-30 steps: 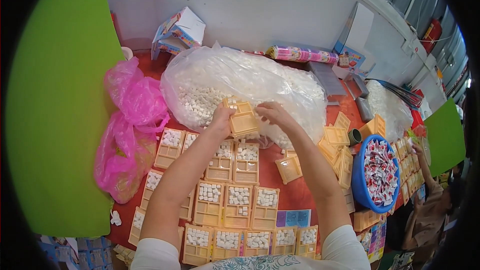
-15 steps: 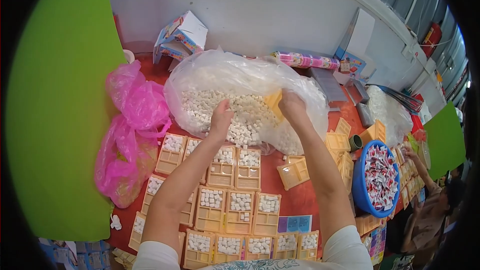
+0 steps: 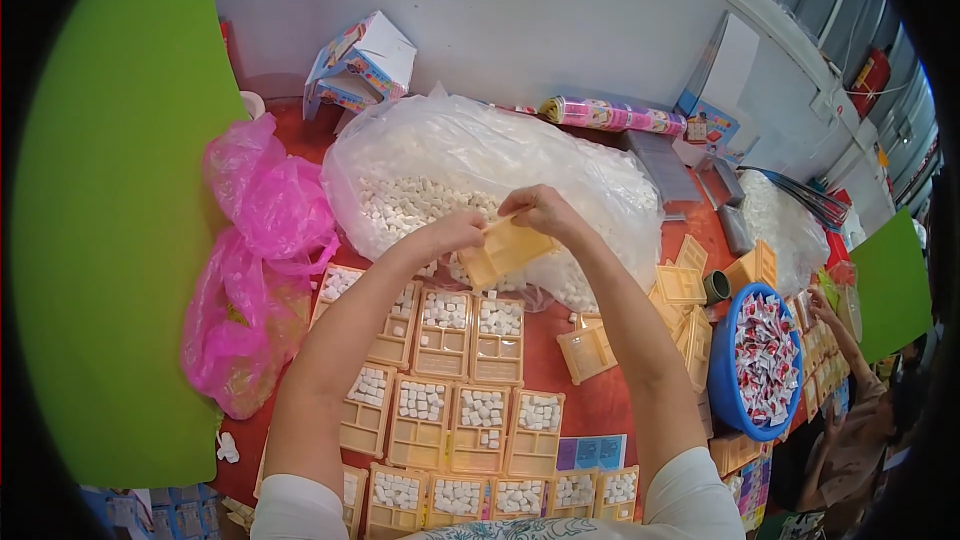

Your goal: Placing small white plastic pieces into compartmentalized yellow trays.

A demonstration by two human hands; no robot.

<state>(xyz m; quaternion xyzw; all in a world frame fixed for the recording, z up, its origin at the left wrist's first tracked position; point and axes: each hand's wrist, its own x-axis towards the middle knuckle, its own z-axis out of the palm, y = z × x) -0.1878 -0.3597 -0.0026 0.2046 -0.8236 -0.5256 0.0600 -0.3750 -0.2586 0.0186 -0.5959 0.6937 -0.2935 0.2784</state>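
My right hand [image 3: 545, 212] pinches the upper edge of a pale yellow plastic tray [image 3: 505, 252], tilted over the bag's opening. At the tray's left end my left hand [image 3: 458, 231] is closed on its edge. Behind and beneath is a big clear plastic bag [image 3: 440, 145], full of small white cubes [image 3: 395, 205] that look like marshmallows. In rows nearer me lie several yellow compartment trays [image 3: 420, 432], with white pieces mostly in their far section. What the held tray contains is hard to make out.
Right of my arm stand loose empty trays [image 3: 682, 285], a dark green cup [image 3: 716, 286] and a blue basin [image 3: 712, 380] of small packets. A pink plastic bag [image 3: 265, 200] lies left. A co-worker's arm [image 3: 845, 340] reaches over trays at far right.
My right hand has brought the yellow tray out of the bag, toward me and left. My left hand has come right and lower to meet it at the tray's edge.
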